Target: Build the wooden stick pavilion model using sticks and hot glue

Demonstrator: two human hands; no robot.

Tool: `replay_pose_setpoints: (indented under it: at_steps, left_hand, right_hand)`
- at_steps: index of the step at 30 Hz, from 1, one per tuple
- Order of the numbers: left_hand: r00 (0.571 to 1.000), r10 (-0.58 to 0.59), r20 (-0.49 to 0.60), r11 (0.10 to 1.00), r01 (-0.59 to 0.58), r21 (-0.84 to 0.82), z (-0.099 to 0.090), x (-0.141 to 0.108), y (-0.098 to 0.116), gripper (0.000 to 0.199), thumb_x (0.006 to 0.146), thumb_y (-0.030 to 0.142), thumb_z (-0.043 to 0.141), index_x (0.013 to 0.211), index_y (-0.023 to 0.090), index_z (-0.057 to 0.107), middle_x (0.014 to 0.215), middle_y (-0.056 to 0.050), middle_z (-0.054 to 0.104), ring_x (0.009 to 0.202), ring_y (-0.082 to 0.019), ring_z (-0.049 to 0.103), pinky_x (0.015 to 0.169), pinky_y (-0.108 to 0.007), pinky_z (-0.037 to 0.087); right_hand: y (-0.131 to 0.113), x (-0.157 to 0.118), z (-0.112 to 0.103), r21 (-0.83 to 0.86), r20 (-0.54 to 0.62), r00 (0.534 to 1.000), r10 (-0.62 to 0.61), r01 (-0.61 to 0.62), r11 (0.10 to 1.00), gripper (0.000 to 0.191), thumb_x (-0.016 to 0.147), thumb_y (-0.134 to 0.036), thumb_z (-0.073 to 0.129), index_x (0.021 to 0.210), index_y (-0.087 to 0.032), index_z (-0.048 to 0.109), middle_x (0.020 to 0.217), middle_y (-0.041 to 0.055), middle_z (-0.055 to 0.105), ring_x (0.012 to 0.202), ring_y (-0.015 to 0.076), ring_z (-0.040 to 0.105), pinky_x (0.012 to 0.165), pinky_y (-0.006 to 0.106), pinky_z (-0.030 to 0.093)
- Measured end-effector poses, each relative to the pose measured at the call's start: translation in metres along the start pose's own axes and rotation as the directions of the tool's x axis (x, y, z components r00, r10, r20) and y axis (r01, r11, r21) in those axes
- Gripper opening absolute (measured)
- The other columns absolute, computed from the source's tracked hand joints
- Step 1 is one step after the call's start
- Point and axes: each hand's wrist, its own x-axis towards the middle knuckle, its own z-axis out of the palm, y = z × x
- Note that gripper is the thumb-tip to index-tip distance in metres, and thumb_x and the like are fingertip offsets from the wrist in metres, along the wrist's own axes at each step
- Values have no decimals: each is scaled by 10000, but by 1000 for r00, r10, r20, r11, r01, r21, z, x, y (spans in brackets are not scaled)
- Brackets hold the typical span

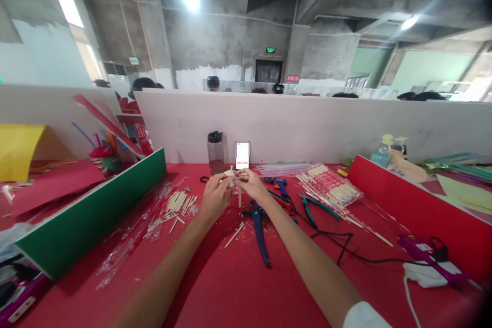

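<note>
Both hands meet over the red table, in front of a lit phone (242,155). My left hand (216,192) has its fingers closed on a small piece made of pale wooden sticks (231,172). From the other side my right hand (249,183) grips the same piece, its fingers partly hiding it. Below the hands a stick hangs or lies; which one I cannot tell. Cut sticks (177,201) are heaped to the left. A blue cutter (260,238) lies near my right forearm, and a loose stick (234,235) is left of it.
A dark bottle (216,152) stands behind the hands. To the right are a blue glue gun (281,185), green-handled pliers (321,208), packed sticks (333,184) and black cables. Green (96,210) and red (423,210) dividers flank the table. Heads of people show beyond the white partition (307,130).
</note>
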Motion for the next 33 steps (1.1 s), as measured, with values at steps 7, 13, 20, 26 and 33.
replay_pose_setpoints:
  at_steps: [7, 13, 20, 26, 33]
  left_hand:
    - [999, 25, 35, 999, -26, 21, -7, 4, 1, 279, 955, 294, 518, 1214, 227, 599, 1135, -111, 580, 1033, -250, 545, 941, -409, 459]
    - [996, 42, 81, 999, -44, 23, -14, 6, -1, 250, 956, 310, 520, 1177, 232, 608, 1140, -104, 582, 1050, -254, 549, 939, -402, 463]
    - [970, 186, 157, 975, -202, 94, -24, 12, -2, 224, 973, 287, 487, 1153, 231, 608, 1128, -116, 622, 1026, -250, 587, 908, -401, 472]
    - [970, 185, 155, 977, -199, 80, -23, 12, -4, 202, 992, 267, 458, 1142, 227, 587, 1163, -112, 628, 1064, -239, 591, 933, -402, 469]
    - [990, 103, 91, 993, -98, -60, -22, 13, -1, 177, 980, 320, 505, 1124, 233, 562, 1124, -81, 648, 1063, -232, 584, 943, -378, 469]
  right_hand:
    - [-2, 1, -1, -46, 27, 999, -38, 39, 998, 383, 687, -467, 797, 899, -217, 600, 811, 15, 680, 785, 187, 661, 728, 313, 527]
    - [-7, -1, -2, -43, 63, 998, -31, 34, 998, 381, 683, -459, 805, 898, -217, 604, 787, 10, 674, 761, 188, 651, 683, 306, 534]
    - [-17, -4, -6, -45, 113, 994, -10, 15, 999, 391, 664, -423, 820, 914, -214, 605, 799, 6, 677, 771, 182, 643, 699, 304, 524]
    - [-15, -1, -6, -41, 118, 992, -39, 44, 998, 373, 660, -398, 814, 906, -203, 612, 805, 1, 671, 789, 172, 639, 744, 297, 499]
    - [-13, -1, -5, -27, 90, 996, -24, 27, 999, 343, 666, -365, 800, 900, -195, 614, 788, -3, 652, 775, 162, 626, 744, 287, 484]
